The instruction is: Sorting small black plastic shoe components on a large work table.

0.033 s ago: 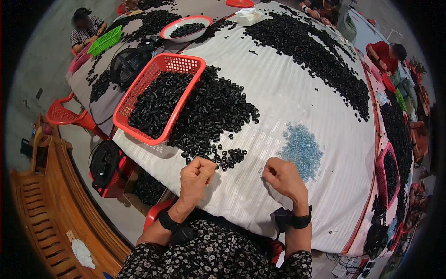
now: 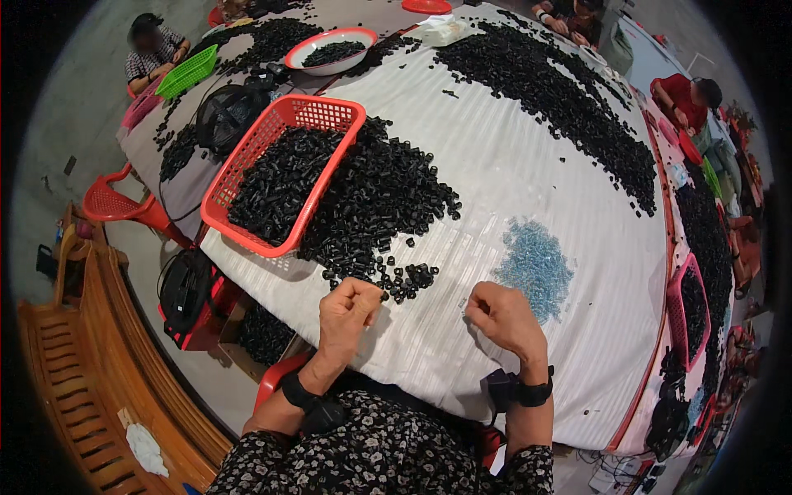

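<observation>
Nothing moved: both hands (image 2: 429,318) curled, contents unclear, beside glossy black parts (image 2: 379,198).

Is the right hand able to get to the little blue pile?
Probably yes. The right hand rests on the white table cover just beside the pile of small blue pieces, and nothing lies between them. The black pieces sit off toward the left hand.

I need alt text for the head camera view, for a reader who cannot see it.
A person's left hand and right hand rest curled on a white ribbed table cover, beside a heap of small black plastic pieces, a red plastic basket and a small pile of pale blue parts.
</observation>
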